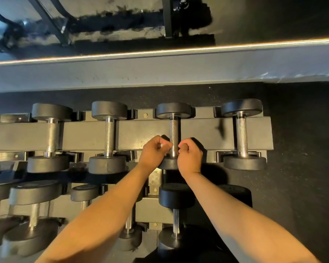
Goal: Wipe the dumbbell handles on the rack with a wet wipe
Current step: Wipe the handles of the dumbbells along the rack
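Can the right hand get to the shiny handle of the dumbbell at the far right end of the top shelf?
Probably yes. The right hand is at the next dumbbell's handle, and the far-right handle lies bare and uncovered on the rack, with nothing between them.

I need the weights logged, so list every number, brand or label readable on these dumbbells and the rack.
None can be read.
Dumbbell ends: no number or brand shows on the dark faces.
Rack: bare metal, only scuffs and bolts.
Wall ledge: marks only, no text.
Both hands sit at one dumbbell's handle.
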The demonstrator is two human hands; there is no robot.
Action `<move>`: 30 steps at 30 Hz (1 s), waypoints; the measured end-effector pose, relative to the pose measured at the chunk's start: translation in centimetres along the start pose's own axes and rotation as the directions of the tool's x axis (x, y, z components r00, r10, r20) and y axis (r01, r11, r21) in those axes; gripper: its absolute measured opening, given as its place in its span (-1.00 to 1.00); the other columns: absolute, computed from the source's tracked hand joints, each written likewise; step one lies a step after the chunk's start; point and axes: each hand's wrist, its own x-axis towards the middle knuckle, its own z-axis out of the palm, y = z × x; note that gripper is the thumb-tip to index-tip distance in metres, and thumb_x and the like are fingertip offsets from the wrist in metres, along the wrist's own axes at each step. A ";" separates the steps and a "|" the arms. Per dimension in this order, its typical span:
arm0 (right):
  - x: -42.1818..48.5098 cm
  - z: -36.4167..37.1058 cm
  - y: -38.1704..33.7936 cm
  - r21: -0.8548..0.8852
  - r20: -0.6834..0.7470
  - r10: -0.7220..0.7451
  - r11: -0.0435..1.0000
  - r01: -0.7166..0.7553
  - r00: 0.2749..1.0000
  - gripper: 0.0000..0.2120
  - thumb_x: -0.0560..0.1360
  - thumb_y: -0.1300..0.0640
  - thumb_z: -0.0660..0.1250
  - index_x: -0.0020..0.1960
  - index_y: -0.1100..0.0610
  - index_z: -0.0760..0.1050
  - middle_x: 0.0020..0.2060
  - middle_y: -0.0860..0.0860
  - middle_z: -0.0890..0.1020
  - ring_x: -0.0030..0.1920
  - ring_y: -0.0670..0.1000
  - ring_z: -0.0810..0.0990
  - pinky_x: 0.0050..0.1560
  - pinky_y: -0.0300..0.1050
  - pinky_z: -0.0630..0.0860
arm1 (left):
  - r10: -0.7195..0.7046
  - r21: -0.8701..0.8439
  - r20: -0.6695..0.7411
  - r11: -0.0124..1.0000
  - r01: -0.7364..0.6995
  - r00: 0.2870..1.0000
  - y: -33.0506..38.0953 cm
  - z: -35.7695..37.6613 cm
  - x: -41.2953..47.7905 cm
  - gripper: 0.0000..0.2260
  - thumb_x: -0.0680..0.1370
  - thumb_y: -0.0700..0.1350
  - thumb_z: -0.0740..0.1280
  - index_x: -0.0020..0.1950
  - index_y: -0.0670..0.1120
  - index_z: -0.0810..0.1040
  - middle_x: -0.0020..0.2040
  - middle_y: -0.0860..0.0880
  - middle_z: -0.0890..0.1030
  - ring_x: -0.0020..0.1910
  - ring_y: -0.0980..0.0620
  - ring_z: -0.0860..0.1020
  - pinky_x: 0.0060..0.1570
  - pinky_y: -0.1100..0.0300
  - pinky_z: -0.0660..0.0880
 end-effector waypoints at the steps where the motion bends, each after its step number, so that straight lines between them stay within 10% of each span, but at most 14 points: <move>1: 0.0 0.0 0.1 -0.001 0.001 0.003 1.000 -0.003 1.000 -0.74 0.56 0.30 0.17 -0.24 0.17 0.53 -0.30 0.03 0.55 -0.29 -0.03 0.51 -0.27 -0.16 0.48 | 0.010 -0.001 0.004 1.000 -0.010 1.000 0.1 -0.2 -0.1 -0.94 0.56 -0.14 0.45 -0.06 -0.05 0.60 -0.12 0.02 0.69 -0.18 0.16 0.63 -0.05 0.15 0.57; 7: 0.0 0.2 0.0 0.009 -0.006 0.015 1.000 -0.015 1.000 -0.74 0.57 0.28 0.17 -0.23 0.13 0.54 -0.29 0.05 0.57 -0.26 0.05 0.56 -0.25 -0.08 0.51 | 0.127 -0.030 -0.228 0.990 -0.137 0.965 4.3 1.7 2.4 -0.93 0.59 -0.05 0.40 0.02 -0.03 0.60 -0.05 0.06 0.66 -0.05 0.14 0.61 -0.06 0.25 0.53; 23: -0.4 -0.5 -0.7 -0.129 0.016 -0.015 0.992 0.017 1.000 -0.79 0.61 0.18 0.14 -0.12 0.11 0.51 -0.19 0.08 0.57 -0.17 0.10 0.56 -0.18 0.04 0.55 | -0.107 0.045 0.018 0.993 0.106 0.994 1.2 -0.2 -1.6 -0.92 0.54 -0.11 0.48 -0.04 -0.12 0.66 -0.07 -0.02 0.72 0.00 0.01 0.67 0.13 0.07 0.59; 27: -2.1 -0.7 -2.7 -0.366 0.047 -0.345 0.867 0.338 0.937 -0.84 0.61 0.17 0.19 0.12 0.02 0.50 0.07 0.01 0.56 0.10 0.03 0.52 0.15 0.08 0.46 | 0.009 -0.084 -0.143 0.996 -0.021 0.990 0.8 -2.2 -5.5 -0.92 0.62 -0.09 0.35 0.07 -0.07 0.59 -0.01 0.02 0.66 0.00 0.09 0.61 0.01 0.29 0.51; 30: -4.8 0.5 -5.6 -0.141 0.252 -0.442 0.863 0.485 0.861 -0.81 0.64 0.11 0.25 0.24 0.02 0.45 0.15 0.00 0.49 0.05 -0.12 0.50 0.09 -0.21 0.47 | 0.066 -0.202 -0.227 0.973 -0.113 0.972 0.2 -5.0 -7.9 -0.93 0.65 -0.15 0.32 0.09 -0.08 0.59 0.00 0.03 0.65 -0.02 0.16 0.60 0.01 0.35 0.50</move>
